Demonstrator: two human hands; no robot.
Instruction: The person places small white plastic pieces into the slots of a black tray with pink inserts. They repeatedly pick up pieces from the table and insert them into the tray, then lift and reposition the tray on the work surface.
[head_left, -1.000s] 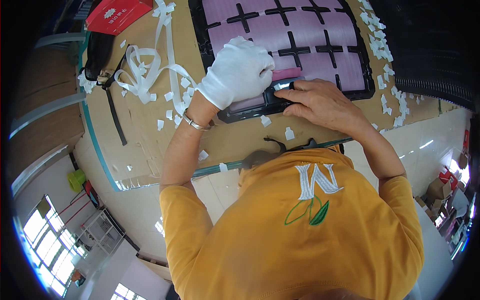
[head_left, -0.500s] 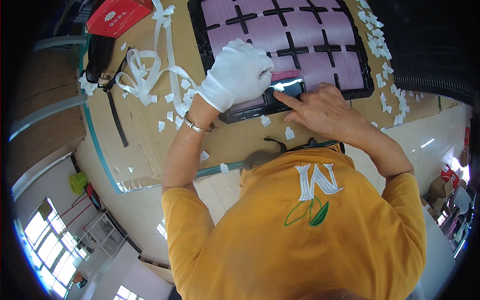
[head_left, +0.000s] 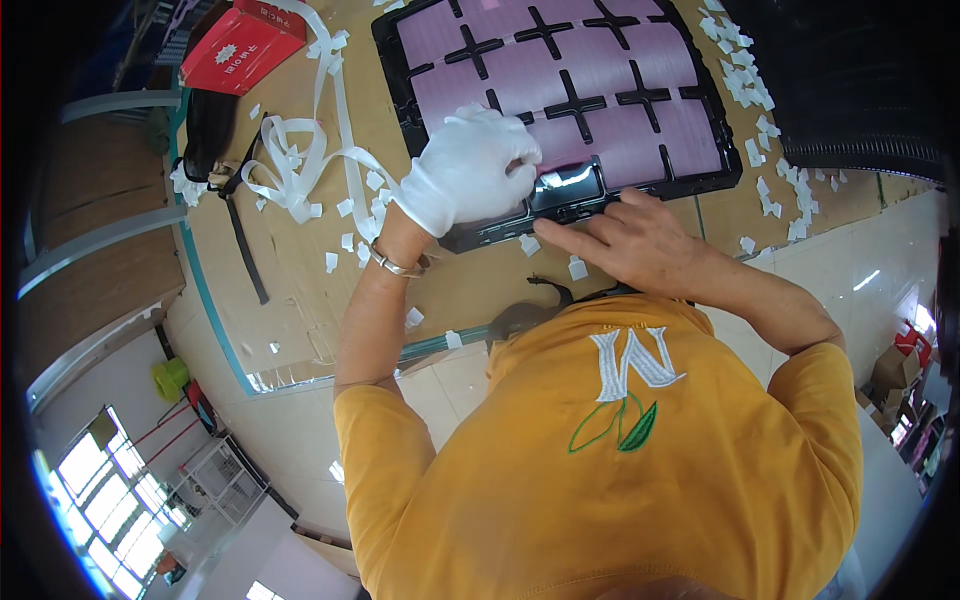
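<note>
My left hand (head_left: 470, 170), in a white glove, lies over the near left part of a black tray (head_left: 705, 182) with cross-shaped dividers. Its fingers are curled together near a glossy dark panel (head_left: 590, 190) in the front row; what they pinch, if anything, is hidden. A sliver of pink shows beside those fingertips. Lilac sheets (head_left: 625, 140) cover the other compartments. Bare, my right hand (head_left: 640, 240) rests at the tray's front rim, index finger stretched left just below the dark panel, the other fingers loosely bent and holding nothing visible.
Tan cardboard covers the table, with white scraps (head_left: 745, 90) scattered on both sides. To the left lie a tangled white strip (head_left: 300, 170), a black strap (head_left: 245, 250) and a red box (head_left: 240, 50). A black ribbed object (head_left: 850, 90) stands at the right.
My right index finger has drawn back from the dark panel to the tray's front rim. Less pink shows beside my left fingertips. The view has shifted slightly.
</note>
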